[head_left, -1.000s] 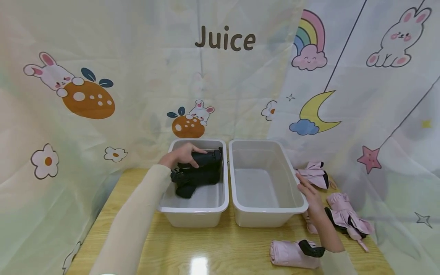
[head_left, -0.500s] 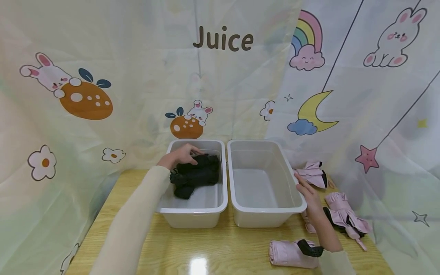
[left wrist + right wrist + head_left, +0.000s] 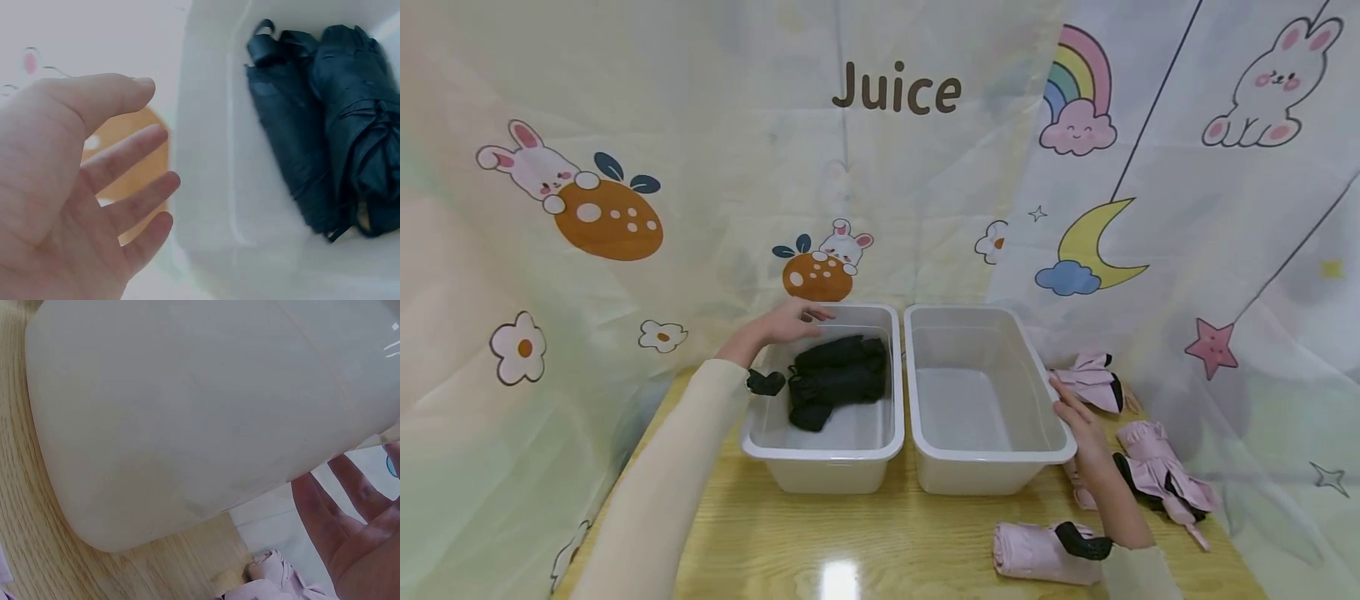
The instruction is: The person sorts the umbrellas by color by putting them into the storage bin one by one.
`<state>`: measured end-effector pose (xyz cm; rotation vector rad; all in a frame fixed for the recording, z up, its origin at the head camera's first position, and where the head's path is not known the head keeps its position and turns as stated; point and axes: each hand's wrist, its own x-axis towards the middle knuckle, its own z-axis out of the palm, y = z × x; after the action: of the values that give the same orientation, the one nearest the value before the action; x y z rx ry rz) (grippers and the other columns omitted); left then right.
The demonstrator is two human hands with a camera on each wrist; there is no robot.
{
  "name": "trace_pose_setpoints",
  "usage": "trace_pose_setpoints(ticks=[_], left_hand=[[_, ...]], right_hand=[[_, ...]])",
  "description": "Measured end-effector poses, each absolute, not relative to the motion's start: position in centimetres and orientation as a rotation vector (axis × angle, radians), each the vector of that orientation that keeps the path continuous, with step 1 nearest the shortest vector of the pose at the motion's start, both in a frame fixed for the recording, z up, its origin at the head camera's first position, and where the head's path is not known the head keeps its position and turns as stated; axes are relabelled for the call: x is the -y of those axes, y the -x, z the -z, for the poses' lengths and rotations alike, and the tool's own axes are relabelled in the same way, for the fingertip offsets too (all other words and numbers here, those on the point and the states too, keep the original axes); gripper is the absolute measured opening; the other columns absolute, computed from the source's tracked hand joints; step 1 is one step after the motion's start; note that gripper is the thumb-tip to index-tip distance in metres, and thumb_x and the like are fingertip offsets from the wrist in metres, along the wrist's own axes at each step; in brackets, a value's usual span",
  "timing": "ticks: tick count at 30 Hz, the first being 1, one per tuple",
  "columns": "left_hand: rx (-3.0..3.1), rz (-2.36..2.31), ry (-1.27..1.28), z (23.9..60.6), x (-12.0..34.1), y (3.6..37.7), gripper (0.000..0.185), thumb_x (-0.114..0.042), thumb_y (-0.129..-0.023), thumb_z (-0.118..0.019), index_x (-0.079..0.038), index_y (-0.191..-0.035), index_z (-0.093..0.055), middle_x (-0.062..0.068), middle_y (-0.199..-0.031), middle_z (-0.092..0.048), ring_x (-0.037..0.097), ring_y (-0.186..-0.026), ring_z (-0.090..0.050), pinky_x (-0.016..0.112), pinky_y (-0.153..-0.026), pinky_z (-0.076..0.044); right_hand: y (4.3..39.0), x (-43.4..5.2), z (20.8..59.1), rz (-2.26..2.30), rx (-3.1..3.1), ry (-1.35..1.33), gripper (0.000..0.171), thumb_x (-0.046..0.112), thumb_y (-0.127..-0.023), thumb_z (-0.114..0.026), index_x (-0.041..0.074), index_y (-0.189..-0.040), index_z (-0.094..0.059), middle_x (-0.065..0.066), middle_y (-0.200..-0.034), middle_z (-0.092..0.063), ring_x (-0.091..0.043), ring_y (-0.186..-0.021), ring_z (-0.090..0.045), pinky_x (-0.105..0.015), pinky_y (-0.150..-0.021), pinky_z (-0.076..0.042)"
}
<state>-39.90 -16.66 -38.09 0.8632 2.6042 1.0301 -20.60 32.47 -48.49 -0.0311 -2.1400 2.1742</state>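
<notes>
Two hands at a pair of white bins, "Juice" printed on the backdrop.

Low right in the head view, a rolled pink umbrella (image 3: pixel 1037 552) is lying on the wooden surface (image 3: pixel 880 542). At centre right, the right hand (image 3: pixel 1077 423) is resting flat-fingered against the empty bin (image 3: pixel 992 454). At centre, the left hand (image 3: pixel 790 323) is hovering with its grip apart, holding nothing, above the left bin (image 3: pixel 820 454), where black umbrellas (image 3: pixel 838 379) are lying. "Juice" (image 3: pixel 897 87) is reading brown, upper centre.
</notes>
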Motion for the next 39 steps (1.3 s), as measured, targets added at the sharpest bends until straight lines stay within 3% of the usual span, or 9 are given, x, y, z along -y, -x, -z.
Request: trace_pose_setpoints(ticks=[4, 9, 13, 20, 28, 34, 39], left_hand=[[-2.636, -1.060, -0.860, 36.7, 17.9, 38.3, 0.035, -0.013, -0.095, -0.061, -0.002, -0.129, -0.062, 0.017, -0.132, -0.057, 0.039, -0.123, -0.048, 0.053, -0.102, -0.039], [-2.706, -1.090, -0.889, 36.0, 20.6, 35.5, 0.033, -0.014, -0.097, -0.060, -0.004, -0.128, -0.062, 0.017, -0.136, -0.051, 0.040, -0.128, -0.041, 0.060, -0.104, -0.031], [-2.759, -1.106, -0.886, 37.0, 23.0, 33.5, 0.034, -0.016, -0.099, -0.058, -0.004, -0.131, -0.060, 0.018, -0.141, -0.046, 0.039, -0.133, -0.036, 0.064, -0.103, -0.028], [-2.770, -1.174, -0.797, 40.5, 25.0, 30.3, 0.047, -0.019, -0.096, -0.063, -0.001, -0.138, -0.051, 0.024, -0.147, -0.034, 0.050, -0.133, -0.029, 0.068, -0.100, -0.028], [-2.791, -1.261, -0.688, 44.4, 24.2, 27.9, 0.062, -0.031, -0.094, -0.066, -0.005, -0.146, -0.043, 0.023, -0.148, -0.033, 0.046, -0.132, -0.032, 0.065, -0.100, -0.032], [-2.585, -1.586, -0.474, 46.6, 23.3, 26.4, 0.056, -0.014, -0.099, -0.055, -0.009, -0.151, -0.034, 0.025, -0.150, -0.029, 0.046, -0.129, -0.037, 0.057, -0.089, -0.046], [-2.467, -1.797, -0.389, 46.9, 22.5, 26.5, 0.055, -0.008, -0.098, -0.051, -0.009, -0.150, -0.033, 0.032, -0.143, -0.037, 0.046, -0.121, -0.045, 0.052, -0.083, -0.050]], right_hand=[[20.5, -32.7, 48.5, -2.185, 2.125, -0.011, 0.057, 0.028, -0.104, -0.048, 0.013, -0.155, -0.025, -0.005, -0.161, -0.011, 0.009, -0.113, -0.046, -0.015, -0.085, -0.046], [20.5, -32.5, 48.4, -2.173, 2.141, 0.025, 0.058, 0.030, -0.103, -0.049, 0.014, -0.154, -0.027, -0.004, -0.161, -0.012, -0.004, -0.130, -0.037, -0.014, -0.086, -0.045], [20.7, -32.5, 48.4, -2.160, 2.173, 0.103, 0.057, 0.031, -0.103, -0.049, 0.016, -0.154, -0.027, -0.002, -0.162, -0.012, -0.017, -0.139, -0.026, -0.012, -0.086, -0.043], [20.8, -32.7, 48.3, -2.141, 2.200, 0.126, 0.056, 0.029, -0.104, -0.047, 0.015, -0.154, -0.026, -0.003, -0.162, -0.011, -0.021, -0.142, -0.021, -0.010, -0.086, -0.041], [20.8, -32.5, 48.1, -2.132, 2.181, 0.097, 0.058, 0.036, -0.102, -0.050, 0.018, -0.154, -0.029, -0.002, -0.161, -0.013, -0.020, -0.140, -0.024, -0.011, -0.086, -0.043], [20.5, -32.4, 48.6, -2.152, 2.184, 0.106, 0.059, 0.036, -0.102, -0.050, 0.017, -0.154, -0.029, -0.003, -0.161, -0.013, -0.023, -0.142, -0.021, -0.012, -0.087, -0.043], [20.3, -32.6, 48.7, -2.162, 2.143, 0.073, 0.059, 0.035, -0.102, -0.051, 0.015, -0.154, -0.029, -0.003, -0.161, -0.014, -0.018, -0.141, -0.023, -0.012, -0.088, -0.043]])
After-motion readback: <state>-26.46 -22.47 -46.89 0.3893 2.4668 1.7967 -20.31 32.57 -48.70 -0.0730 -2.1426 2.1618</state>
